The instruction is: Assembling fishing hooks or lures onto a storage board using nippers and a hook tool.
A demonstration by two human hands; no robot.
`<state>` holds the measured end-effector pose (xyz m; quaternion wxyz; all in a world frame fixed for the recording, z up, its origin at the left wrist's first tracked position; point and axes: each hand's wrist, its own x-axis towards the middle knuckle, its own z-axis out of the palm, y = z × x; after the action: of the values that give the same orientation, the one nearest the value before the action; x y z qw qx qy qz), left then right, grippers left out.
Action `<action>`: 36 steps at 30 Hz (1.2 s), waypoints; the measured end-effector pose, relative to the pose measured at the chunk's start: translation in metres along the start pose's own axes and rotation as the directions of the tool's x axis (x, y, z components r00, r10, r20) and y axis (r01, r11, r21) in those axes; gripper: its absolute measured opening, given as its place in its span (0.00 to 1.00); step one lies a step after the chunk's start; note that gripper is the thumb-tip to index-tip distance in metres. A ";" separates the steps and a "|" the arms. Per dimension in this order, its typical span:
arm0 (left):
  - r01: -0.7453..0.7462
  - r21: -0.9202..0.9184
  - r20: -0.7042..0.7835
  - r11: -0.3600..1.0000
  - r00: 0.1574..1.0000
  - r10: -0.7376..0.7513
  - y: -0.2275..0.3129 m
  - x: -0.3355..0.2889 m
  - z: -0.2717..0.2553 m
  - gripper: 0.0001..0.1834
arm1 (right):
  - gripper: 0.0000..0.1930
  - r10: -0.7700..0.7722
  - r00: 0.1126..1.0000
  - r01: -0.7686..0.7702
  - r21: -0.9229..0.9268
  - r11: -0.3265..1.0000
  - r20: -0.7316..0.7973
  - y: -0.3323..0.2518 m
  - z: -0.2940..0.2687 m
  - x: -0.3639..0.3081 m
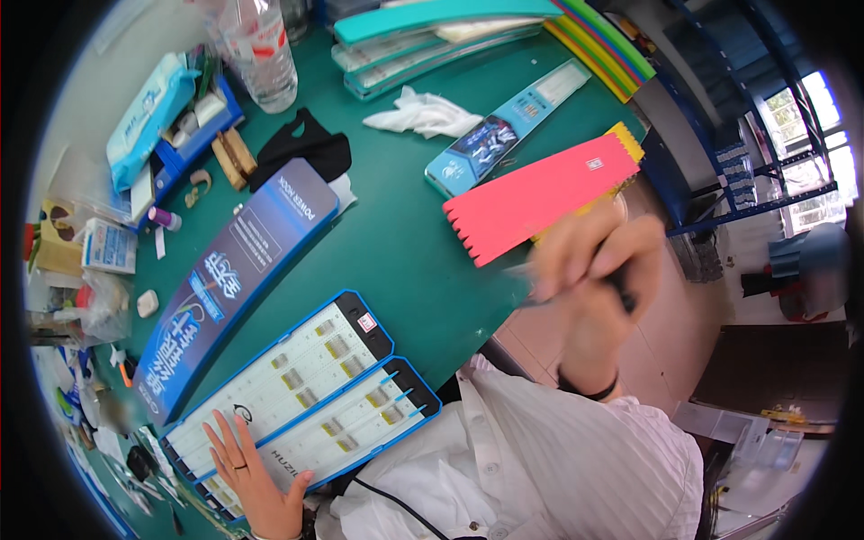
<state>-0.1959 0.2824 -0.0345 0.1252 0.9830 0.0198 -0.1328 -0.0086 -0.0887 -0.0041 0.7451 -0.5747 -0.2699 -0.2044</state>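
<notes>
My left hand (254, 490) lies with fingers spread on an opened flat case (310, 389) with blue edges. Both white halves of the case carry small yellowish and clear pieces in short rows, and a red-and-white label sits at its far corner. Raised at the right, my right hand (605, 261) is smeared by motion, its fingers pinched together. A thin, blurred thing shows at its fingertips and something dark near its palm; I cannot make out what they are. Behind that hand lies a pink foam board (540, 193) with notched ends, over a yellow one.
Left of the case lies a long dark-blue printed box (236, 281). Farther back are a light-blue slim case (504, 130), crumpled white tissue (421, 113), a black cloth (304, 148), stacked teal cases (441, 27) and a water bottle (261, 56). Clutter lines the left; shelving (747, 171) stands right.
</notes>
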 end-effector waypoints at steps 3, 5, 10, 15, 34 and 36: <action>0.001 -0.029 -0.028 1.000 1.000 -0.002 0.001 -0.002 0.008 0.54 | 0.08 -0.020 0.974 -0.195 -0.880 0.434 -0.226 -0.029 -0.089 0.006; 0.012 -0.031 -0.010 0.999 1.000 -0.012 0.005 -0.008 0.008 0.50 | 0.08 -0.136 0.974 -0.168 -0.980 0.104 -0.181 -0.011 -0.132 0.009; 0.069 0.053 -0.095 0.996 0.993 -0.063 0.019 -0.002 0.014 0.51 | 0.10 0.106 0.960 -0.233 -0.951 -0.204 -0.258 0.008 -0.188 -0.011; 0.077 0.043 -0.159 0.996 0.985 -0.069 0.017 -0.007 0.020 0.47 | 0.09 0.179 0.951 -0.196 -0.938 -0.285 -0.253 0.005 -0.177 -0.004; 0.039 0.033 -0.254 0.999 0.967 -0.029 0.018 -0.009 0.026 0.44 | 0.05 0.018 0.984 -0.177 -0.975 0.135 -0.176 0.006 -0.209 -0.002; 0.062 0.054 -0.268 0.997 0.962 -0.046 0.015 -0.011 0.027 0.44 | 0.06 -0.005 0.976 -0.198 -0.904 0.379 -0.216 -0.014 -0.179 0.007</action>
<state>-0.2121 0.2608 -0.0528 0.0870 0.9944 0.0592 -0.0031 0.0182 -0.2649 -0.0238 0.3329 -0.8842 -0.0074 -0.3275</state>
